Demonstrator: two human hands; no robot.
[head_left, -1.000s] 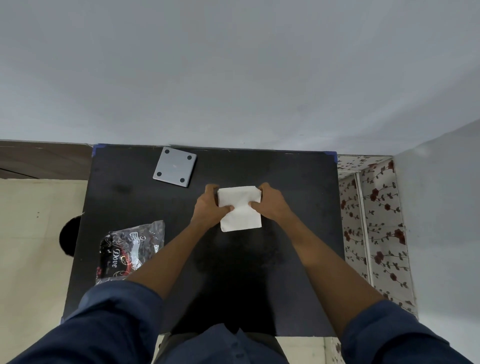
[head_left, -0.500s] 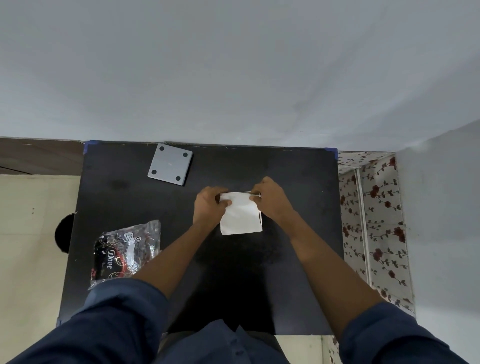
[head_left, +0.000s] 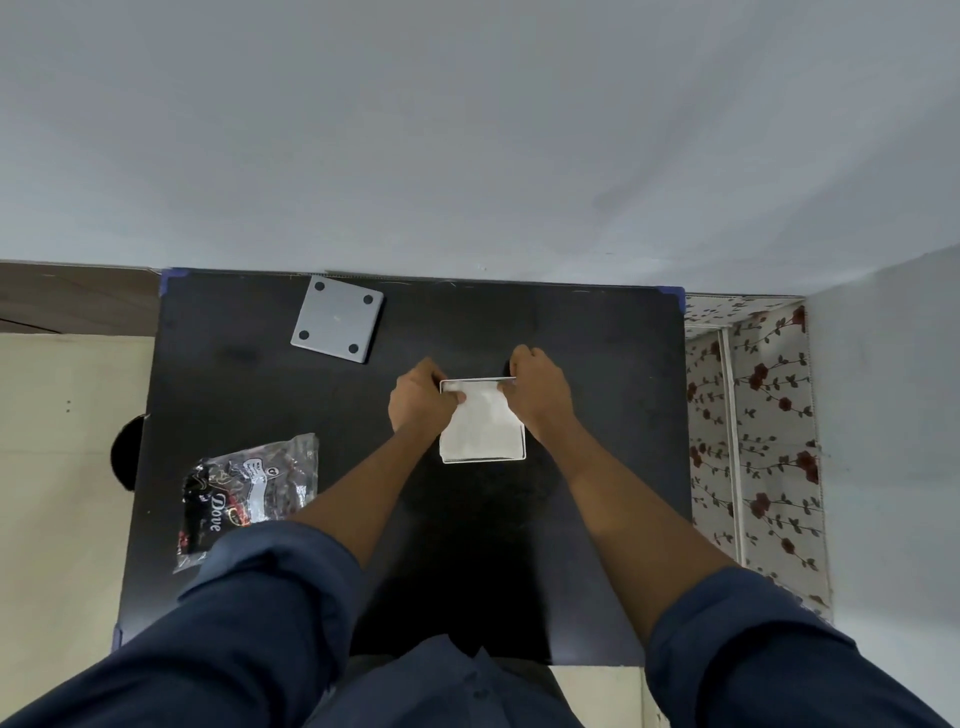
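**Both grips pinch the top of a white pouch over the black tabletop**

The white pouch (head_left: 483, 431) sits in the middle of the tabletop (head_left: 597, 338), a little toward its far edge and straight ahead of the person. The left grip (head_left: 421, 397) pinches the pouch's upper left corner, with curled fingers and the thumb laid across the white face. The right grip (head_left: 540, 392) is clenched on the upper right corner, knuckles up. The top edge runs as a thin, straight line between the two grips. The lower edge points back toward the person, and the view does not show whether it rests on the tabletop or hangs just above it.

A grey square plate (head_left: 336, 326) with four dark dots lies near the far left corner, well apart from the pouch. A crumpled Dove bag (head_left: 249, 488) lies at the left side, just beside the left forearm. A floral cloth (head_left: 753, 415) hangs beyond the right edge.
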